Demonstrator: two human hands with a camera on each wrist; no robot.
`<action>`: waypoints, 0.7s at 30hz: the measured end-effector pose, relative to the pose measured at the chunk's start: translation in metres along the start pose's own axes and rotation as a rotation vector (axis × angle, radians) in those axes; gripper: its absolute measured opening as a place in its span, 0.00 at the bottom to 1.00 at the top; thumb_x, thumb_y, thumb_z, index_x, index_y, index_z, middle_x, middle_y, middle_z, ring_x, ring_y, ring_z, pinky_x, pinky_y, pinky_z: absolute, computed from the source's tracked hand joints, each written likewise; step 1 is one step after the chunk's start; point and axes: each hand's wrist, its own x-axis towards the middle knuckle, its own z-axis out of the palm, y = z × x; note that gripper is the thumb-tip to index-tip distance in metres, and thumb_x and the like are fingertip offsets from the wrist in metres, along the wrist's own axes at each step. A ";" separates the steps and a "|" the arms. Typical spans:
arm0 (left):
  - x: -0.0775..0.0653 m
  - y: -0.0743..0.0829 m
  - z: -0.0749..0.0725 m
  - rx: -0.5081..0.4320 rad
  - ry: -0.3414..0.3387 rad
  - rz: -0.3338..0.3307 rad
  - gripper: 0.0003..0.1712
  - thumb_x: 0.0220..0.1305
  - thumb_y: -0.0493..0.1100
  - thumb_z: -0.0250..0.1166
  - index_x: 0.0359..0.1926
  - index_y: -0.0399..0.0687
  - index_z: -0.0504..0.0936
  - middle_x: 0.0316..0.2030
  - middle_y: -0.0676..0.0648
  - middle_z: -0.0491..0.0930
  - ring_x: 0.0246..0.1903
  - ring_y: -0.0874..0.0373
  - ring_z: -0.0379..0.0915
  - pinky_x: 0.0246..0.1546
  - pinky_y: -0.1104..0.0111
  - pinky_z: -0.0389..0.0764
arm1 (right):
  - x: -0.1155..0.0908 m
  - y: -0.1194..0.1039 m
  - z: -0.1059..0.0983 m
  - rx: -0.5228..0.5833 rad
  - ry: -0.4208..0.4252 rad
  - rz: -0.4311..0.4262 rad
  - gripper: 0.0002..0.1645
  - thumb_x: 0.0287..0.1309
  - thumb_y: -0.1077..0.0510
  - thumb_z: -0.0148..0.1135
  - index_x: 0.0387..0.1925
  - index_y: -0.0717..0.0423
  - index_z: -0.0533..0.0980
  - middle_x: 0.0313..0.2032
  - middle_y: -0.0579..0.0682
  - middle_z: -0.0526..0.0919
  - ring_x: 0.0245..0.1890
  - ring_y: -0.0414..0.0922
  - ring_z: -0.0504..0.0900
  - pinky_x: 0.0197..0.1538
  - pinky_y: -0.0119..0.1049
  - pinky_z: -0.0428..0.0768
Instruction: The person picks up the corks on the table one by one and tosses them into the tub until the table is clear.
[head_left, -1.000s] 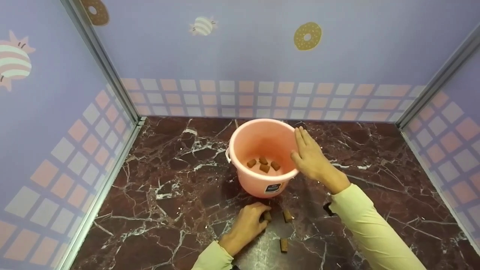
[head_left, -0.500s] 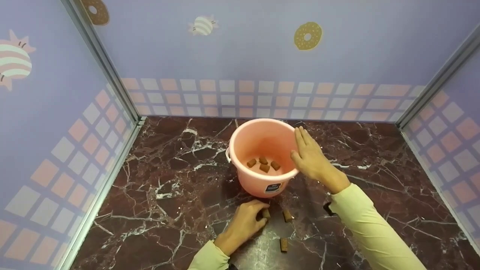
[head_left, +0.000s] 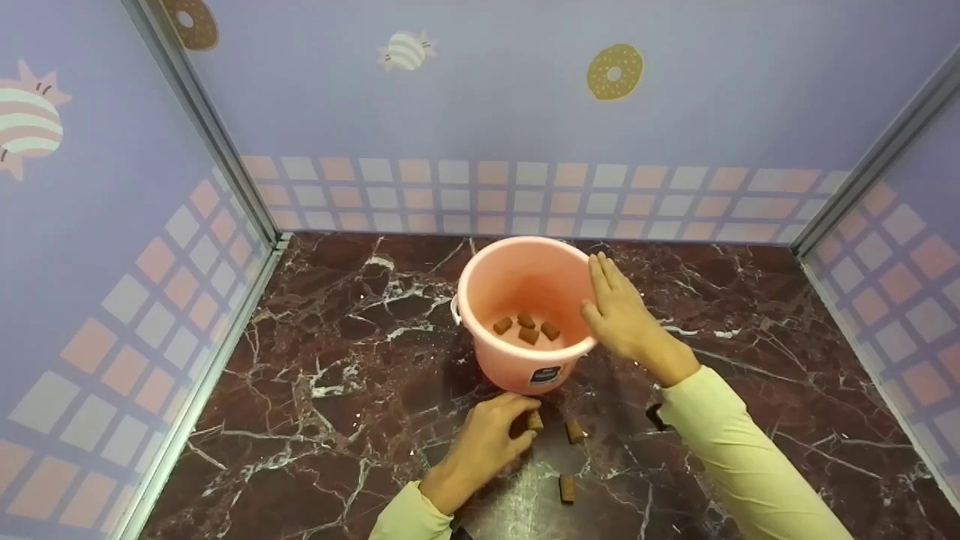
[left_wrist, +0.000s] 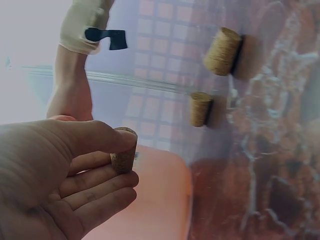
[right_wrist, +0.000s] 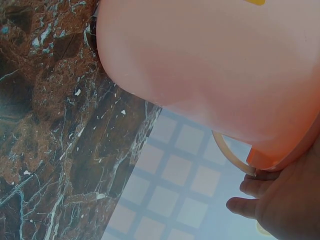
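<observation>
A pink bucket [head_left: 491, 358] stands on the dark marbled surface, with several brown corks [head_left: 529, 335] on its inside bottom. In front of it my left hand [head_left: 484, 439] pinches a cork [left_wrist: 123, 162] between thumb and fingers, just off the bucket's near side. Two more corks lie on the surface to the right of that hand: one close to the bucket [head_left: 574, 431], the other nearer to me [head_left: 567, 489]. My right hand [head_left: 626, 319] rests on the bucket's right rim with its fingers straight. In the right wrist view its fingertips touch the outside near the rim.
The bucket's pale handle [head_left: 456, 311] hangs at its left side and shows as a curved piece [right_wrist: 230, 152] in the right wrist view. Purple patterned panels [head_left: 480, 112] close off the back and both sides.
My left hand has shifted slightly up and closer to the bucket with the cork in its pinch. The right hand and the bucket have stayed in place.
</observation>
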 end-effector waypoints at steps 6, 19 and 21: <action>0.003 0.008 -0.009 -0.014 0.027 0.022 0.22 0.52 0.28 0.81 0.50 0.35 0.89 0.45 0.46 0.88 0.46 0.53 0.87 0.53 0.67 0.86 | -0.001 -0.001 -0.001 0.007 0.014 -0.007 0.45 0.76 0.56 0.47 0.80 0.75 0.41 0.81 0.73 0.40 0.82 0.68 0.40 0.82 0.62 0.39; 0.006 0.017 -0.025 -0.046 0.068 0.045 0.21 0.54 0.30 0.81 0.51 0.36 0.88 0.47 0.45 0.88 0.49 0.54 0.86 0.57 0.69 0.84 | 0.000 0.000 0.000 0.007 0.025 -0.018 0.45 0.75 0.55 0.46 0.80 0.77 0.42 0.81 0.74 0.41 0.81 0.69 0.41 0.82 0.62 0.40; 0.006 0.018 -0.027 -0.046 0.076 0.056 0.22 0.54 0.30 0.81 0.52 0.36 0.88 0.48 0.45 0.88 0.50 0.53 0.86 0.58 0.68 0.83 | 0.000 0.000 0.000 0.005 0.025 -0.020 0.45 0.75 0.55 0.46 0.80 0.77 0.42 0.81 0.74 0.41 0.81 0.69 0.41 0.81 0.62 0.40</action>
